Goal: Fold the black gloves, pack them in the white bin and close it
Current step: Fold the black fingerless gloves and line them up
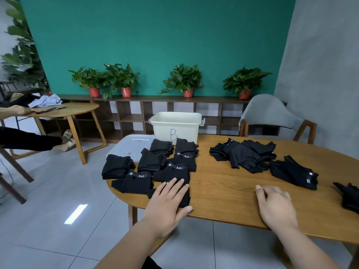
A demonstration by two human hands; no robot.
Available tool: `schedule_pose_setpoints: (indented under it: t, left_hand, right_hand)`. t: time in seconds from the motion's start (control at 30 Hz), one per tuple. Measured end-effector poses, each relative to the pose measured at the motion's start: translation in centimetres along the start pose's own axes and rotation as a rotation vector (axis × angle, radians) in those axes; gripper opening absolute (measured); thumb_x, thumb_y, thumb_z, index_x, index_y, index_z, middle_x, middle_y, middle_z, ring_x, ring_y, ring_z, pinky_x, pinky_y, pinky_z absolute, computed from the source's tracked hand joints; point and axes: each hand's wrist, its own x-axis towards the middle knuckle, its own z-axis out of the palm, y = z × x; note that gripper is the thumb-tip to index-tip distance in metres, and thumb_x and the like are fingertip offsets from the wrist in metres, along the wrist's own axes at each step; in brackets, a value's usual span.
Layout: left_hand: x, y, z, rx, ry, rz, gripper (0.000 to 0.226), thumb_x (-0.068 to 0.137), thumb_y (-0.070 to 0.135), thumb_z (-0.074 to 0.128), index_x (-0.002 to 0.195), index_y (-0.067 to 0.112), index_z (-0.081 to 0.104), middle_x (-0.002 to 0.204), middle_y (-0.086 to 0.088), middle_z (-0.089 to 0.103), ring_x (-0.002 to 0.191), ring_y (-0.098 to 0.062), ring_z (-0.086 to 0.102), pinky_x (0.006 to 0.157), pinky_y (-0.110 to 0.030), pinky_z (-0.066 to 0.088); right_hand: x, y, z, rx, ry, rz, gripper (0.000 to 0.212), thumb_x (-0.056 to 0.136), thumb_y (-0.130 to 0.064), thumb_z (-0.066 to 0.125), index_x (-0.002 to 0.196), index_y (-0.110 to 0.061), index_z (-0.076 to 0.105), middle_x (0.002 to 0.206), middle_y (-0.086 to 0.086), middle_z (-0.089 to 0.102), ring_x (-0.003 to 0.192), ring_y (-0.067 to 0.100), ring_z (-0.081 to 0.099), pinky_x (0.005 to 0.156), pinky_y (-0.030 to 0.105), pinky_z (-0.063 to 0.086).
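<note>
**Currently: gloves laid out, bin uncovered**

Here we record the state of each item on the wooden table.

1. Left hand: we see it lying flat, fingers straight and together, pressing on a folded black glove at the near edge of the table. It grasps nothing.
2. Right hand: we see it resting palm down on bare wood, well apart from the left hand, fingers loosely bent and holding nothing.
3. Folded gloves: we count several flat black bundles grouped on the left part of the table, between the left hand and the bin. Some show a "5.11" label.
4. Loose gloves: an unsorted black heap lies on the right part of the table. Another small stack sits just beside it, and one glove lies at the right border of the view.
5. White bin: it stands upright at the far edge of the table, uncovered, marked "B" on its front wall.
6. Lid: it lies flat to the left of the bin, with folded gloves overlapping its near side.
</note>
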Motion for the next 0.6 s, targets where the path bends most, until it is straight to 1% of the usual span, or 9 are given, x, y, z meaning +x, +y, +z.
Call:
schedule_pose_setpoints:
  t: [0.17, 0.27, 0.33, 0.43, 0.6]
  left_hand:
    - [0.2, 0.1, -0.7, 0.012, 0.010, -0.005, 0.076, 0.105, 0.076, 0.007, 0.169, 0.035, 0.001, 0.176, 0.014, -0.005, 0.160, -0.009, -0.019, 0.131, -0.042, -0.007]
    - [0.5, 0.3, -1.3, 0.020, 0.061, -0.004, 0.077, 0.105, 0.075, 0.008, 0.169, 0.034, 0.007, 0.176, 0.013, 0.001, 0.161, -0.010, -0.016, 0.131, -0.044, -0.006]
    - [1.0, 0.8, -1.8, 0.016, 0.079, 0.002, 0.077, 0.105, 0.075, 0.007, 0.169, 0.033, 0.010, 0.177, 0.012, 0.002, 0.161, -0.010, -0.017, 0.131, -0.044, -0.005]
    - [2.5, 2.4, -2.4, 0.011, 0.068, 0.013, 0.076, 0.105, 0.075, 0.005, 0.169, 0.034, 0.008, 0.177, 0.012, -0.002, 0.161, -0.011, -0.018, 0.131, -0.044, -0.005]
    - [6.2, 7.0, -2.4, -0.020, 0.055, 0.092, 0.077, 0.105, 0.074, 0.007, 0.169, 0.031, 0.011, 0.177, 0.008, 0.003, 0.162, -0.013, -0.013, 0.131, -0.046, -0.005]
  right_hand:
    - [0.0, 0.0, 0.1, 0.005, 0.011, 0.000, 0.054, 0.109, -0.050, 0.033, 0.123, -0.017, 0.073, 0.135, 0.005, 0.064, 0.124, 0.030, 0.048, 0.100, 0.042, 0.045]
    - [0.0, -0.1, 0.1, 0.011, 0.014, -0.003, 0.054, 0.109, -0.050, 0.033, 0.123, -0.018, 0.074, 0.133, 0.005, 0.065, 0.122, 0.030, 0.048, 0.099, 0.041, 0.045]
    - [-0.1, -0.1, 0.1, 0.013, 0.017, -0.008, 0.053, 0.109, -0.049, 0.033, 0.122, -0.018, 0.074, 0.132, 0.005, 0.065, 0.120, 0.029, 0.049, 0.097, 0.040, 0.045]
    - [-0.3, -0.3, -0.1, 0.028, 0.018, -0.008, 0.051, 0.109, -0.048, 0.034, 0.119, -0.018, 0.074, 0.131, 0.004, 0.065, 0.118, 0.027, 0.048, 0.096, 0.039, 0.045]
    - [-0.3, -0.4, -0.2, 0.049, 0.023, -0.012, 0.049, 0.109, -0.048, 0.035, 0.115, -0.019, 0.075, 0.130, 0.001, 0.065, 0.119, 0.024, 0.047, 0.099, 0.037, 0.043]
